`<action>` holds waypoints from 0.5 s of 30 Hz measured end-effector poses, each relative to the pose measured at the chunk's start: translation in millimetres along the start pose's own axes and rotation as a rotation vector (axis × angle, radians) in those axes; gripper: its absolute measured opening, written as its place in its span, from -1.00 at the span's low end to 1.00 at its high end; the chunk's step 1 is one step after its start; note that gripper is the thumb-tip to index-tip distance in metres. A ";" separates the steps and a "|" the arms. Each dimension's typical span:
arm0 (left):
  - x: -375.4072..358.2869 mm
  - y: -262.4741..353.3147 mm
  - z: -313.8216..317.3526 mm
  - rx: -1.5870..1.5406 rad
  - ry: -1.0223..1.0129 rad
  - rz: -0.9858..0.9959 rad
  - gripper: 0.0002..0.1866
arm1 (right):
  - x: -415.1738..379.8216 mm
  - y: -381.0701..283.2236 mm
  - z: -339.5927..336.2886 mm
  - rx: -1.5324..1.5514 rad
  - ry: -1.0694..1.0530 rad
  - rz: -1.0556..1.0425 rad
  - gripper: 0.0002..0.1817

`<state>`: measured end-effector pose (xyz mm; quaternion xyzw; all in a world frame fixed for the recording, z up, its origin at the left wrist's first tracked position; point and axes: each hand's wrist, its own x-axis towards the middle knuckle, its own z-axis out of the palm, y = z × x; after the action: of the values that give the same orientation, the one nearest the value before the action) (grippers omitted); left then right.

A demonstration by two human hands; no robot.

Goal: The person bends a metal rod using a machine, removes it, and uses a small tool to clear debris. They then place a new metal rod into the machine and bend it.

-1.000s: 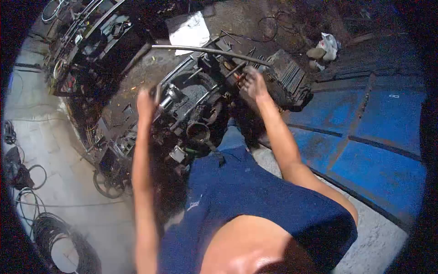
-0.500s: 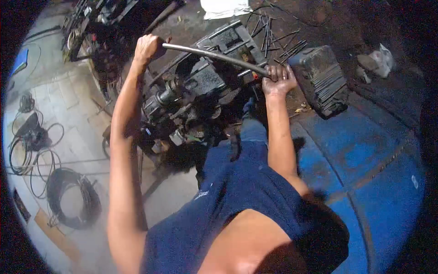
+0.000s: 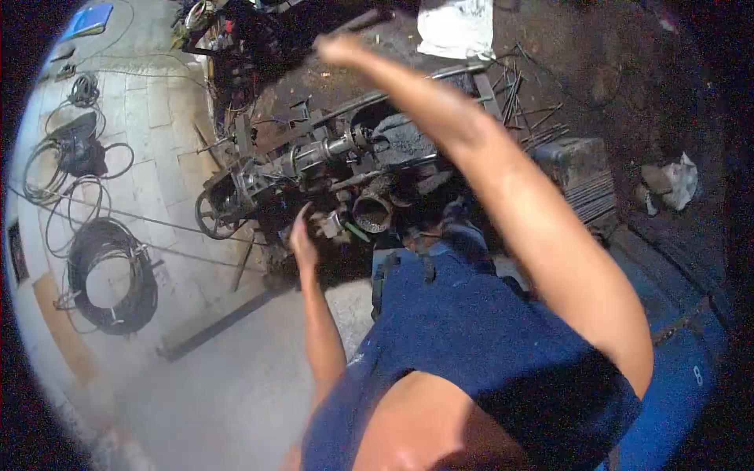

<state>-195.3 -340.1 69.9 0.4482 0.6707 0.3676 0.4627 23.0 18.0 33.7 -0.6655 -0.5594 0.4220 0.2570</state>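
the left hand is near the front side of the dark, grimy machine, its blurred fingers straightened and released, with the handwheel off to its left and a round, open-mouthed metal cup to its right. the right hand reaches across beyond the machine, too smeared to tell whether its fingers are clenched or loose; the machine stands slantwise before the person's legs, white sheet beyond it.

Coiled cable lies on pale floor — white sheet beyond.
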 end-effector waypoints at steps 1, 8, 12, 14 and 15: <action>-18.1 -3.4 -16.6 0.208 0.149 0.184 -0.52 | -56.4 -14.2 1.9 -0.176 -0.354 -0.295 -0.28; -125.2 -120.1 -67.7 0.047 0.360 -0.382 -0.53 | -306.8 162.0 -138.1 -0.807 -0.460 -0.261 -0.77; -130.6 -137.1 -44.4 0.067 0.316 -0.434 -0.53 | -338.0 292.3 -298.6 -0.838 -0.004 0.384 -0.63; -114.9 -105.4 -23.8 0.253 0.276 -0.426 -0.53 | -355.3 321.1 -332.1 -0.801 0.130 0.427 -0.61; -106.3 -98.5 -16.9 0.245 0.274 -0.423 -0.53 | -355.8 342.4 -335.0 -0.731 0.192 0.429 -0.59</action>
<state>-219.0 -473.8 16.5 0.2968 0.8452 0.2361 0.3766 481.7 -363.5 23.9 -0.8502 -0.4946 0.1762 -0.0379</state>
